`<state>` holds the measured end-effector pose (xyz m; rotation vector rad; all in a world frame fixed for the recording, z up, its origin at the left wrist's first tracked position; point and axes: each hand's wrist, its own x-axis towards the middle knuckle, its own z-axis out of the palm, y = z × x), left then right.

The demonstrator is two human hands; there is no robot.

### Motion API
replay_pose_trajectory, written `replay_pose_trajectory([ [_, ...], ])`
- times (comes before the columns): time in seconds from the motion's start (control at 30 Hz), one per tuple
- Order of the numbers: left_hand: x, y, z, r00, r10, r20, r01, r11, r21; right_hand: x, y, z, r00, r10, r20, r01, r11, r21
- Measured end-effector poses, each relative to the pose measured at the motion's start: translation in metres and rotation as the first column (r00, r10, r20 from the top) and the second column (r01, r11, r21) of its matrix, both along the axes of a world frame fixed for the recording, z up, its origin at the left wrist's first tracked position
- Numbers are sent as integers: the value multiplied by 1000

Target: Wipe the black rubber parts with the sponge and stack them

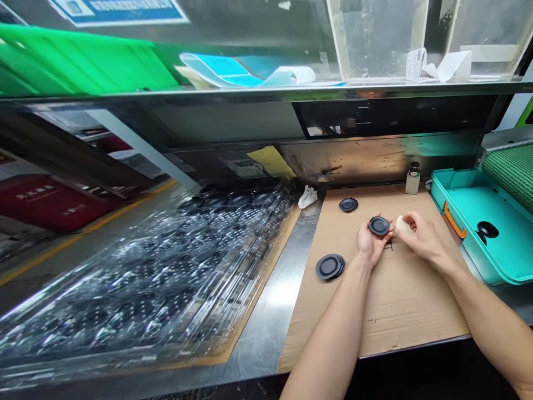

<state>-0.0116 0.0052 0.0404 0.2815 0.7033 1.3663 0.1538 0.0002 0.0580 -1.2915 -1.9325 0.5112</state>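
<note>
My left hand holds a round black part face up on its palm and fingers, over the cardboard sheet. Just to its right, my right hand pinches a small off-white pad, a short gap away from the black part. A small stack of similar black parts lies on the cardboard to the left, and another small black stack is farther back.
Clear plastic trays with black parts fill the left side. A turquoise bin holding black pieces stands at the right, beside a green conveyor belt. A small bottle and crumpled white item are at the back.
</note>
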Motion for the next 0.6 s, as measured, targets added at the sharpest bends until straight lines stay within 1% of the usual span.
replay_pose_trajectory([
  [0.07, 12, -4, -1, 999, -41, 25, 40, 999, 30, -5, 3, -10, 992, -90, -94, 96, 994, 61],
  [0.13, 23, -7, -3, 993, -101, 52, 97, 992, 74, -13, 0, -19, 989, -133, -70, 141, 983, 114],
  [0.2, 27, -9, -6, 990, -123, 68, 118, 990, 80, -21, -7, -27, 994, -105, 31, 98, 981, 166],
  [0.27, 25, -8, -7, 991, -103, 81, 101, 994, 38, -29, -13, -31, 988, -14, 153, -18, 979, 205],
  [0.3, 22, -7, -8, 992, -93, 88, 92, 996, 17, -33, -14, -32, 978, 24, 205, -69, 974, 216],
  [0.33, 20, -6, -8, 992, -89, 95, 88, 996, 9, -35, -14, -31, 969, 34, 246, -90, 971, 220],
  [0.37, 18, -5, -8, 991, -91, 101, 90, 996, 20, -36, -13, -31, 962, 7, 274, -70, 973, 218],
  [0.47, 17, -4, -8, 991, -90, 100, 84, 994, 67, -37, -9, -25, 936, -139, 323, 85, 981, 175],
  [0.5, 18, -4, -8, 991, -95, 95, 90, 994, 58, -36, -10, -23, 929, -145, 341, 95, 983, 159],
  [0.6, 20, -5, -9, 990, -119, 77, 119, 993, 6, -37, -16, -17, 919, -35, 393, -22, 990, 138],
])
